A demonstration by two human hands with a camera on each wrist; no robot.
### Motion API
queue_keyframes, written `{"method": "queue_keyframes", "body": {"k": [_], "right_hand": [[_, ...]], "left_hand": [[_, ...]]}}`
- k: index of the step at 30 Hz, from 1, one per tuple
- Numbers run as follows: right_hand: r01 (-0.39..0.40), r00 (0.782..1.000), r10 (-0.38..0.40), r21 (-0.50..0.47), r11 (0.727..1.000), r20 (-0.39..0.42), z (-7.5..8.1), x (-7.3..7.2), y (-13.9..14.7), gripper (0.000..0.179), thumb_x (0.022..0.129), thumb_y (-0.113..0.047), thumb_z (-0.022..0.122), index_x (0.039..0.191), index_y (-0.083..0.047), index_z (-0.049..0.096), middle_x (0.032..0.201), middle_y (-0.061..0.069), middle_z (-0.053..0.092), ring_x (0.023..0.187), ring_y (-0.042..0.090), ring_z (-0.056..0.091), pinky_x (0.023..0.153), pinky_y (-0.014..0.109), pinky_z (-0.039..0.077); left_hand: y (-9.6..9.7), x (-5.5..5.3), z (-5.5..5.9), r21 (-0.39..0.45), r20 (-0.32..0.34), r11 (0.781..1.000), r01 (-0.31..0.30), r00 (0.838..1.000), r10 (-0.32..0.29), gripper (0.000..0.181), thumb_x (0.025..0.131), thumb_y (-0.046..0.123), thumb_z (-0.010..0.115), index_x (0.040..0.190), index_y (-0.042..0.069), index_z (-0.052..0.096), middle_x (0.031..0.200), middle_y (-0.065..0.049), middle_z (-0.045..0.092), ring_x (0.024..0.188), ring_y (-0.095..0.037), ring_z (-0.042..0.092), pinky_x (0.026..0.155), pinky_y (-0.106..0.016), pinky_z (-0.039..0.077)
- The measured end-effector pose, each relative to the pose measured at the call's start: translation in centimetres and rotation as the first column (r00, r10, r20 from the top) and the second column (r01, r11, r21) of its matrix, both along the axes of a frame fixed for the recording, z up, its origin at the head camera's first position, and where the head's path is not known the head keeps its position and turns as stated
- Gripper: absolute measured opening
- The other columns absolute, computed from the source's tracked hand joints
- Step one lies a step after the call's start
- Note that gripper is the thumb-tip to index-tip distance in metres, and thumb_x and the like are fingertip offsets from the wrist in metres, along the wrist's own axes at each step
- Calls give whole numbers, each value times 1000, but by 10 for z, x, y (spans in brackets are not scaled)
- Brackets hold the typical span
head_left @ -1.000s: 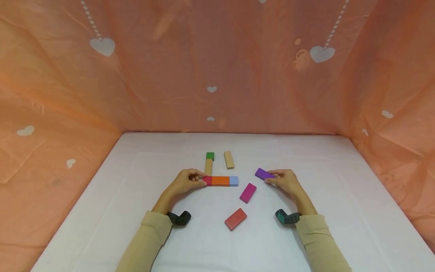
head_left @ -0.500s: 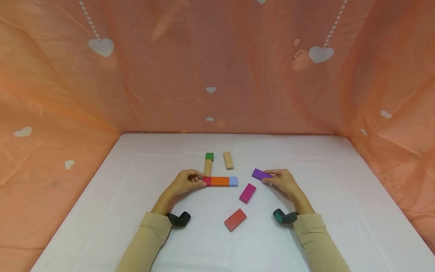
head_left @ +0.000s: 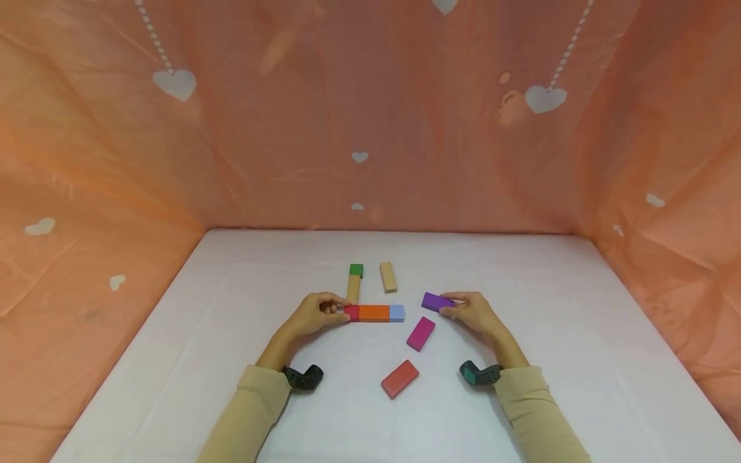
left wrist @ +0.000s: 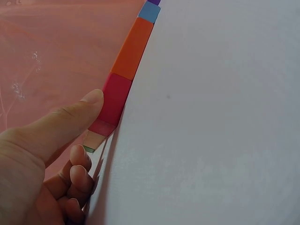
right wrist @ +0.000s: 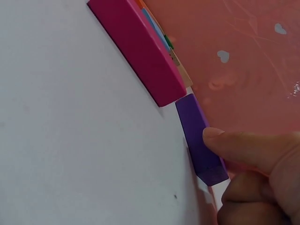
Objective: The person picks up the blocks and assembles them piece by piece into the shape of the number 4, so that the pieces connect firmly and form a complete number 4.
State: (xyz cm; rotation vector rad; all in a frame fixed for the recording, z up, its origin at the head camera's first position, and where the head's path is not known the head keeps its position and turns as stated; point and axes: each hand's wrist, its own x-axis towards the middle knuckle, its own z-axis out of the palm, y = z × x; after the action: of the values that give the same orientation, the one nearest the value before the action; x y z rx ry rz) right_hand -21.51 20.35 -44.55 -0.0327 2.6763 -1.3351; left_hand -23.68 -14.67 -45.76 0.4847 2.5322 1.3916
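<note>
Two pinches show in my head view: right hand's grip (head_left: pixel 471 312) on the purple block (head_left: pixel 438 302), three o'clock from the orange block (head_left: pixel 374 313); left hand's grip (head_left: pixel 315 313) on the red block (head_left: pixel 352 313), nine o'clock. Left wrist view: smooth, straight-edged red, I'd guess light, stiff. Right wrist view: purple looks slick; I'd hold its long flat sides.

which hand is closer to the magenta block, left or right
Right. The right hand, pinching the purple block, is just right of the magenta block; the left hand is farther off to its left, at the crimson block.
</note>
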Motion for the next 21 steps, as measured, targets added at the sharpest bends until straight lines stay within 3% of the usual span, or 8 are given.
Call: {"method": "queue_keyframes", "body": {"k": [4,6,10,13,16,21], "right_hand": [[-16,1000,17,29,999,-12,-1,0,-2,43,85,-19,72,122,1,64,108,22,68,85,13,48,74,22,36],[-17,1000,17,26,1000,3,0,-1,-2,43,85,-19,71,123,0,64,115,25,65,87,16,48,75,22,36],[-25,1000,24,36,999,12,-1,-2,-3,43,86,-21,71,124,-1,64,124,27,61,98,23,51,81,25,39],[-39,999,39,51,998,-7,-2,-3,-2,43,86,-21,71,123,-1,64,128,28,60,112,33,55,94,38,44],[-47,998,49,47,998,-33,-3,-4,-3,41,85,-19,71,121,-1,65,127,28,60,122,41,54,104,52,40],[-46,999,46,11,999,4,-3,-4,-6,41,86,-17,70,122,-1,64,130,28,59,125,41,51,107,55,37]], "left_hand": [[0,1,1,5,1,1000,6,1000,-6,27,83,15,75,107,3,72,79,-2,53,73,-13,45,64,-18,37],[0,0,2,6,3,1000,8,1000,-8,27,83,15,75,108,3,72,79,-2,52,73,-14,45,64,-18,37],[0,1,1,6,2,1000,9,1000,-9,28,83,15,75,108,3,72,80,-3,53,74,-14,45,64,-18,37],[0,1,1,6,4,1000,9,1000,-9,28,83,16,75,108,3,71,80,-3,53,74,-15,45,64,-18,37],[1,1,1,5,7,1000,6,1000,-6,28,83,16,75,108,3,71,80,-3,52,74,-15,45,64,-18,37],[1,2,1,5,11,1000,2,1000,-2,29,83,16,75,108,3,71,80,-2,52,75,-15,45,64,-18,37]]}}
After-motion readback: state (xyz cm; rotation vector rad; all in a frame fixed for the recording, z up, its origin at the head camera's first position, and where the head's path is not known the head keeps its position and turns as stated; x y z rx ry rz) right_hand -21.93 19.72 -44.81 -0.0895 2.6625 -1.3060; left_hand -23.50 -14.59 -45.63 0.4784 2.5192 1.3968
